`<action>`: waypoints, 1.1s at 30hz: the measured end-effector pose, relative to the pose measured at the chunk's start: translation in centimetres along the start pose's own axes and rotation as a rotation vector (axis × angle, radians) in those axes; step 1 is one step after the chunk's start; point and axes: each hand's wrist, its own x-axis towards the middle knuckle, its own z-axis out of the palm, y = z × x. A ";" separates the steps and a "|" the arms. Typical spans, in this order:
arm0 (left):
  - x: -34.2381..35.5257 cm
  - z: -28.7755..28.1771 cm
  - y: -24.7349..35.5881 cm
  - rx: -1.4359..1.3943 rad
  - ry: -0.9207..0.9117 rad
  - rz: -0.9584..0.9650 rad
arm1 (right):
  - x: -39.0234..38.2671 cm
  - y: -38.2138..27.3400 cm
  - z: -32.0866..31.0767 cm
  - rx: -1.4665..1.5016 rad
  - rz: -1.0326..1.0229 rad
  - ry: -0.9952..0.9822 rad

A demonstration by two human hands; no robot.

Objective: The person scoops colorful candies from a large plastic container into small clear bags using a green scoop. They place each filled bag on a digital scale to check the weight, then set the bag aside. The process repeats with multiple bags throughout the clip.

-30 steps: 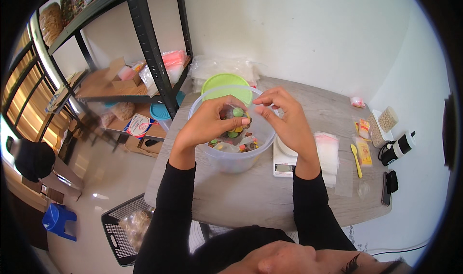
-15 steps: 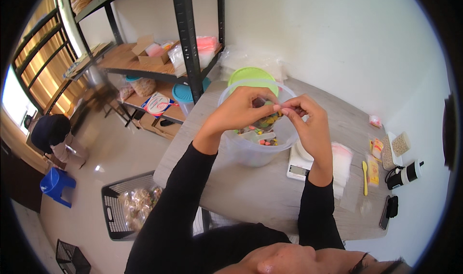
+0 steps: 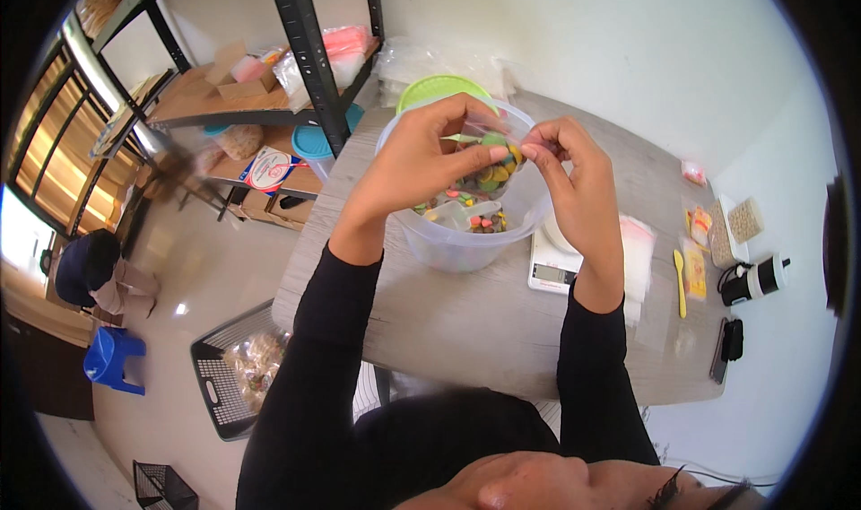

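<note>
Pinching a small clear bag (image 3: 499, 148) between them, the left hand (image 3: 421, 165) and right hand (image 3: 574, 183) are holding it just above the tub (image 3: 448, 250) of coloured candies. Both are gripping its top edge, fingertips nearly touching, the bag hanging down toward the tub with neither hand nearer.

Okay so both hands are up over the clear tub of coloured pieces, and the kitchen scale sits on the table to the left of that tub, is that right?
Not quite. In the head view both hands, left hand and right hand, are over the clear tub of coloured pieces, but the kitchen scale sits on the table to the tub's right, not its left.
</note>
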 end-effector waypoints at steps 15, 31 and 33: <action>0.2 0.0 -0.4 0.009 0.074 -0.015 | 0.0 0.1 -0.2 0.020 -0.009 0.011; 0.1 0.8 0.4 -0.158 0.007 -0.005 | 0.2 0.0 -0.5 0.022 -0.077 0.003; 0.2 0.6 0.1 -0.126 0.008 -0.005 | 0.3 0.2 -0.5 0.023 -0.082 -0.003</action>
